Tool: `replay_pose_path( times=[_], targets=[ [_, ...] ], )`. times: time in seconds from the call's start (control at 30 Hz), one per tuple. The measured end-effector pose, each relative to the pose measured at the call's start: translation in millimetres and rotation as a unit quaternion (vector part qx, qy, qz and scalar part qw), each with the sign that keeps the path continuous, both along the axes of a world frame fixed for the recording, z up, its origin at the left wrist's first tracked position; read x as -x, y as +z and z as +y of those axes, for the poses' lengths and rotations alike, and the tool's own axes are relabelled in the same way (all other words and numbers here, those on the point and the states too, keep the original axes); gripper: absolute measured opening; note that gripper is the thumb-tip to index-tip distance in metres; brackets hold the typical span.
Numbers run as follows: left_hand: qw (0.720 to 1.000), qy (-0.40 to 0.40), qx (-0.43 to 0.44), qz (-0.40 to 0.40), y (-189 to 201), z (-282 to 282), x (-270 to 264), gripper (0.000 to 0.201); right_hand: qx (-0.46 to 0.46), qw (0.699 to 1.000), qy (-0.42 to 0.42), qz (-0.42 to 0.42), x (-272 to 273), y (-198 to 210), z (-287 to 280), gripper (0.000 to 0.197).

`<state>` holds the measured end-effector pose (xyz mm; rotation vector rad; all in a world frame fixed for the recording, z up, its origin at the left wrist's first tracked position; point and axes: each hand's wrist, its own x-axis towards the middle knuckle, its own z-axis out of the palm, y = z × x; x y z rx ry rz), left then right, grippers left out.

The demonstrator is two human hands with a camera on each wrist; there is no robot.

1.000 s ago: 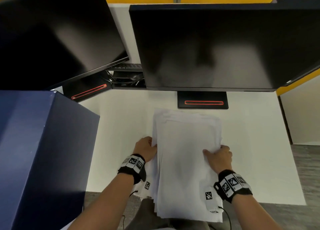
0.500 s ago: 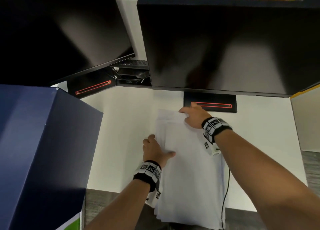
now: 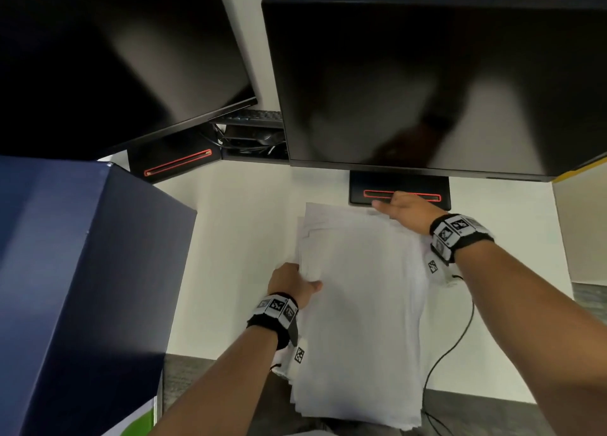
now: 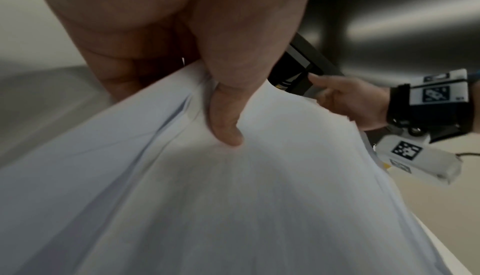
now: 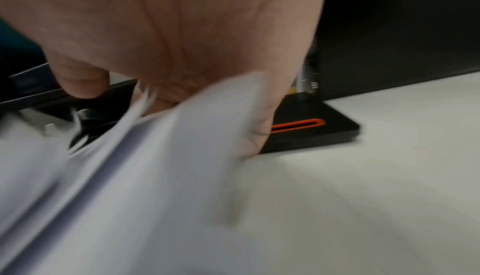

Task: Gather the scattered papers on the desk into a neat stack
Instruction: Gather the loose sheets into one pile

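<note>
1. A dark blue box [image 3: 75,271] is seen at the far left, overlapping the left edge of the white counter [image 3: 236,238].
2. A black monitor [image 3: 108,57] is angled above the box, with its black base [image 3: 174,162], marked by an orange slot, set on the counter behind.
3. The left hand [image 3: 290,286] is placed at the left edge of the stack of papers [image 3: 358,304]; the thumb is pressed on top and the fingers are curled beneath, so the sheets are pinched.
4. The stack of papers is spread unevenly down the middle of the counter, with its near end overhanging the counter's front edge and its left edges fanned.
5. The right hand [image 3: 407,210] is set at the far right corner of the stack, just in front of the second monitor's base [image 3: 399,190]. In the blurred wrist view the fingers [image 5: 254,135] seem to be extended against the paper's edge rather than closed round it.
6. A second black monitor [image 3: 427,80] is mounted above that base.
7. A thin black cable [image 3: 460,333] is trailed over the counter at the right.
</note>
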<state>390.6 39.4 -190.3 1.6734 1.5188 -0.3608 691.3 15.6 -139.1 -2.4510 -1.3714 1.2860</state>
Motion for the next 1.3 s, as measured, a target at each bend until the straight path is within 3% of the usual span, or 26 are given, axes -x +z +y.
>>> replay_pose_path(
  times=[0.17,0.3,0.4,0.53,0.63,0.67,0.73,0.83,0.93,1.0,1.17,1.23,1.3],
  targets=[
    [0.999,0.015,-0.015,-0.038,-1,0,5,0.05,0.005,0.994,-0.098,-0.043,-21,3,-44,0.08],
    [0.992,0.054,-0.105,-0.051,2,0,19,0.074,-0.046,0.964,-0.259,-0.032,-14,-20,-113,0.065],
    [0.99,0.074,-0.098,-0.072,5,0,11,0.063,-0.01,0.946,-0.324,-0.006,27,-51,-150,0.079],
    [0.991,0.004,-0.081,-0.102,10,4,-32,0.05,-0.046,0.938,-0.343,0.034,84,-51,-125,0.061],
    [0.988,-0.001,-0.081,-0.131,-2,22,-32,0.058,-0.124,0.906,-0.402,0.05,81,-39,-117,0.059],
    [0.988,-0.014,-0.083,-0.128,0,27,-23,0.061,-0.127,0.904,-0.407,0.038,75,-37,-126,0.056],
    [0.994,-0.041,-0.06,-0.081,17,25,1,0.053,-0.081,0.929,-0.362,0.002,71,-37,-153,0.035],
    [0.993,-0.116,0.001,0.028,23,1,42,0.036,-0.01,0.964,-0.265,-0.022,100,-37,-186,0.036],
    [0.985,-0.159,0.038,0.047,15,-31,61,0.036,0.016,0.982,-0.178,-0.059,140,-38,-192,0.034],
    [0.99,-0.138,0.032,0.023,14,-44,67,0.033,-0.006,0.98,-0.19,-0.061,149,-35,-194,0.034],
    [0.991,-0.12,-0.035,0.039,21,-48,96,0.032,-0.007,0.941,-0.338,0.004,144,-30,-228,0.025],
    [0.993,-0.113,-0.02,0.04,23,-52,100,0.042,0.006,0.942,-0.334,0.017,153,-31,-232,0.014],
    [0.994,-0.106,0.008,0.02,24,-56,95,0.038,0.003,0.941,-0.339,-0.002,161,-34,-231,0.019]
  ],
)
